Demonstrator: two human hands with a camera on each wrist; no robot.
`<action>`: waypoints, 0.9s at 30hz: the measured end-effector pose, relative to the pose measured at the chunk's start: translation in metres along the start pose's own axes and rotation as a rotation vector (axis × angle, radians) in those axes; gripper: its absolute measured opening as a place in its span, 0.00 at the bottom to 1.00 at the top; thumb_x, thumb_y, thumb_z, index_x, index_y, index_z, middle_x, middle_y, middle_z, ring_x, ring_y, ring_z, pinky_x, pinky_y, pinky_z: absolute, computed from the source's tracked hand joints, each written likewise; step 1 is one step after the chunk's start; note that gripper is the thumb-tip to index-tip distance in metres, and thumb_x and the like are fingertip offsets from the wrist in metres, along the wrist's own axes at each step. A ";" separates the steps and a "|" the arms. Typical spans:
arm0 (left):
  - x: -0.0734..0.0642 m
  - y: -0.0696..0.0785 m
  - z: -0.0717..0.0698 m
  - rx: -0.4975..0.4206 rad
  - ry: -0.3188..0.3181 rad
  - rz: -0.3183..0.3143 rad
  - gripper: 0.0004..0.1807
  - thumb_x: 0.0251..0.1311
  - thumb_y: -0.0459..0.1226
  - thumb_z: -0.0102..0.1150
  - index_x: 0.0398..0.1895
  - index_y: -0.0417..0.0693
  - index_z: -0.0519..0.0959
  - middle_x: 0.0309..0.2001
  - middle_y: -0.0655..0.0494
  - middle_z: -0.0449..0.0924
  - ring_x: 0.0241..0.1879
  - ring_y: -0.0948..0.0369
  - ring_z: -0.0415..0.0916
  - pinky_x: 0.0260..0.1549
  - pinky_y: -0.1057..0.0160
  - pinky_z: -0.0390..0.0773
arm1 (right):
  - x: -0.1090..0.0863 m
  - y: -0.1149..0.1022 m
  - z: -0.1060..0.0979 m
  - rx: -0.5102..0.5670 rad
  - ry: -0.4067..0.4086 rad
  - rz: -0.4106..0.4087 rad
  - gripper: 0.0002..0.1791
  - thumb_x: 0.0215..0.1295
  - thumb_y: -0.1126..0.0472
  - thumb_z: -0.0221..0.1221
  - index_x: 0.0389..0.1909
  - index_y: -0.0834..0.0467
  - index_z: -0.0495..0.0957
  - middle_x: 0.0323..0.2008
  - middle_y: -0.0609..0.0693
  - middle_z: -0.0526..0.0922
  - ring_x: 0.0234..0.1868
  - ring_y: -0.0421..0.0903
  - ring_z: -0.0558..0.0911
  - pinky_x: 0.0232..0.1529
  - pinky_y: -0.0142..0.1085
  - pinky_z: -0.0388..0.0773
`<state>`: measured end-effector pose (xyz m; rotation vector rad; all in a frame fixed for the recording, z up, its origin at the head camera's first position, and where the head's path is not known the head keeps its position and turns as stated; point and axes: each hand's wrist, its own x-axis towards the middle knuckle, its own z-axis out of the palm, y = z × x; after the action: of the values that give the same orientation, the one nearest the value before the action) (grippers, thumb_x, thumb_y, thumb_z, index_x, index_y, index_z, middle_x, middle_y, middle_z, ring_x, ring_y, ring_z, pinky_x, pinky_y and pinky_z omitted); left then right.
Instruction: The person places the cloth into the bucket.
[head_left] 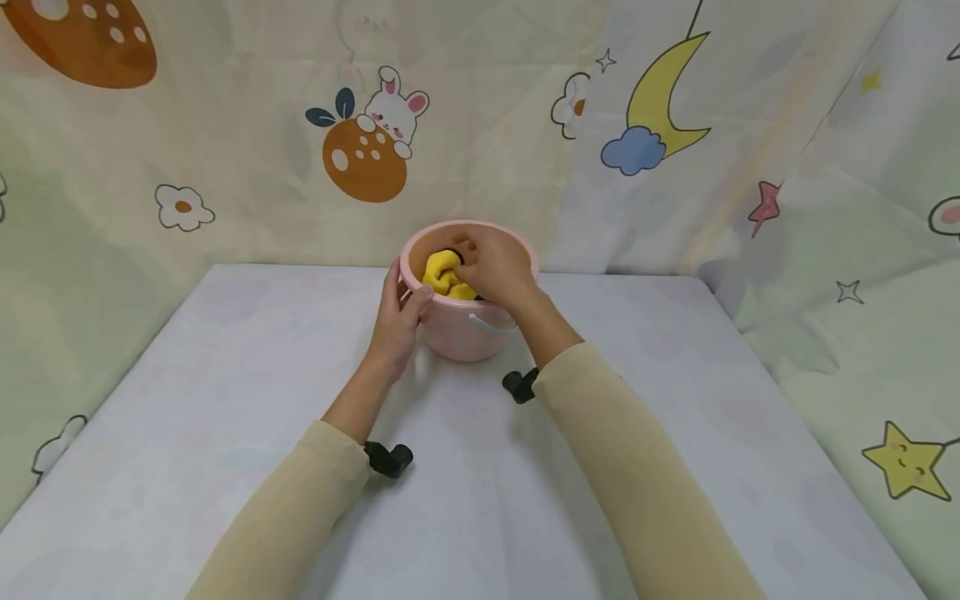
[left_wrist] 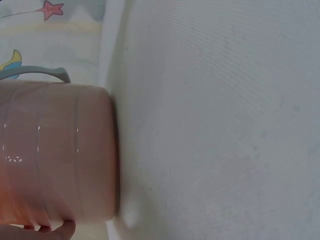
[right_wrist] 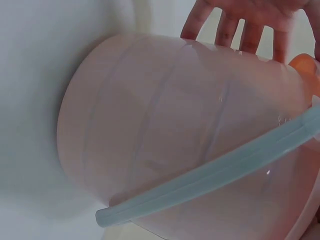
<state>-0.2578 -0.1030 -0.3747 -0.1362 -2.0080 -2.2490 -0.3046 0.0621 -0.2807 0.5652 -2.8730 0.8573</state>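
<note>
A pink bucket (head_left: pixel 467 333) stands upright at the far side of the table, and my left hand (head_left: pixel 396 323) grips its left side with the thumb at the rim. In the right wrist view, the left hand's fingers (right_wrist: pixel 252 36) press against the bucket's outer wall. My right hand (head_left: pixel 493 265) reaches in over the rim, its curled thumb and fingers at a soft yellow cloth item with a black edge (head_left: pixel 441 271) inside. The bucket wall and the right hand hide the lower part of the yellow cloth.
The bucket's pale blue-grey handle (right_wrist: pixel 210 175) hangs down along its near side. Under it lies a white-covered table (head_left: pixel 465 483), backed by a printed fabric curtain (head_left: pixel 487 133). Black wrist devices (head_left: pixel 390 460) sit beneath both forearms.
</note>
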 end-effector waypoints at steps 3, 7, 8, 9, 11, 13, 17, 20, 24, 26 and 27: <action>0.000 0.002 -0.001 0.016 -0.004 -0.008 0.43 0.71 0.47 0.54 0.84 0.68 0.43 0.80 0.57 0.52 0.71 0.57 0.63 0.67 0.56 0.69 | -0.003 0.002 -0.002 0.028 0.011 0.028 0.24 0.68 0.60 0.64 0.64 0.49 0.78 0.60 0.47 0.82 0.59 0.49 0.80 0.61 0.45 0.77; -0.002 0.006 -0.005 0.030 -0.005 -0.025 0.44 0.71 0.47 0.54 0.84 0.68 0.43 0.81 0.57 0.50 0.73 0.57 0.61 0.70 0.54 0.68 | -0.008 0.006 -0.002 0.050 0.056 0.011 0.22 0.69 0.60 0.63 0.63 0.48 0.79 0.59 0.47 0.81 0.56 0.49 0.81 0.59 0.44 0.79; -0.002 0.006 -0.006 0.035 -0.005 -0.029 0.44 0.71 0.48 0.55 0.84 0.68 0.43 0.81 0.57 0.51 0.73 0.57 0.61 0.70 0.54 0.68 | -0.009 0.007 -0.002 0.052 0.067 0.008 0.22 0.69 0.60 0.63 0.63 0.48 0.79 0.59 0.48 0.81 0.56 0.49 0.80 0.58 0.44 0.79; -0.003 0.007 -0.007 0.045 -0.008 -0.035 0.44 0.71 0.48 0.55 0.84 0.68 0.42 0.81 0.57 0.51 0.73 0.56 0.61 0.70 0.54 0.68 | -0.011 0.009 -0.002 0.054 0.080 0.003 0.22 0.69 0.60 0.62 0.63 0.49 0.79 0.58 0.49 0.81 0.56 0.49 0.80 0.58 0.44 0.79; -0.004 0.009 -0.010 0.075 -0.016 -0.043 0.45 0.71 0.49 0.55 0.84 0.67 0.42 0.80 0.55 0.51 0.73 0.55 0.61 0.70 0.53 0.68 | -0.016 0.014 -0.003 0.052 0.115 -0.011 0.22 0.70 0.61 0.61 0.64 0.50 0.79 0.57 0.51 0.81 0.56 0.50 0.79 0.59 0.44 0.79; -0.005 0.011 -0.013 0.117 -0.028 -0.036 0.45 0.71 0.50 0.55 0.84 0.66 0.42 0.80 0.52 0.52 0.73 0.52 0.61 0.71 0.49 0.67 | -0.021 0.019 -0.004 0.040 0.154 -0.026 0.22 0.70 0.61 0.60 0.64 0.51 0.79 0.57 0.52 0.80 0.57 0.51 0.77 0.60 0.44 0.77; -0.006 0.014 -0.022 0.231 -0.052 -0.014 0.40 0.74 0.53 0.47 0.84 0.64 0.44 0.79 0.51 0.53 0.74 0.51 0.58 0.70 0.39 0.63 | -0.033 0.029 -0.009 0.031 0.236 -0.065 0.22 0.70 0.61 0.60 0.64 0.53 0.79 0.60 0.54 0.79 0.61 0.53 0.75 0.63 0.46 0.75; -0.007 0.016 -0.031 0.311 -0.072 0.002 0.38 0.75 0.56 0.39 0.84 0.63 0.45 0.80 0.52 0.53 0.77 0.51 0.54 0.69 0.35 0.60 | -0.041 0.036 -0.012 0.049 0.273 -0.079 0.22 0.69 0.61 0.60 0.64 0.54 0.79 0.61 0.57 0.77 0.62 0.55 0.73 0.64 0.48 0.74; -0.009 0.020 -0.046 0.404 -0.099 0.031 0.37 0.77 0.55 0.35 0.84 0.57 0.45 0.80 0.46 0.52 0.79 0.47 0.51 0.72 0.35 0.55 | -0.050 0.050 -0.015 0.078 0.322 -0.098 0.22 0.71 0.59 0.59 0.65 0.56 0.78 0.62 0.59 0.76 0.62 0.57 0.74 0.65 0.50 0.73; -0.011 0.022 -0.054 0.458 -0.110 0.050 0.37 0.77 0.53 0.35 0.84 0.54 0.44 0.80 0.42 0.51 0.79 0.45 0.51 0.73 0.36 0.53 | -0.055 0.059 -0.016 0.084 0.337 -0.099 0.23 0.72 0.57 0.58 0.66 0.56 0.77 0.62 0.60 0.75 0.63 0.57 0.74 0.66 0.52 0.71; -0.012 0.022 -0.058 0.494 -0.117 0.057 0.37 0.78 0.53 0.35 0.84 0.54 0.44 0.80 0.42 0.50 0.79 0.43 0.50 0.74 0.36 0.53 | -0.057 0.064 -0.016 0.083 0.340 -0.097 0.24 0.73 0.57 0.57 0.67 0.56 0.76 0.63 0.60 0.75 0.64 0.57 0.73 0.67 0.52 0.70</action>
<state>-0.2422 -0.1630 -0.3612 -0.2748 -2.5126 -1.6806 -0.2757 0.1386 -0.3107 0.5061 -2.4949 0.9565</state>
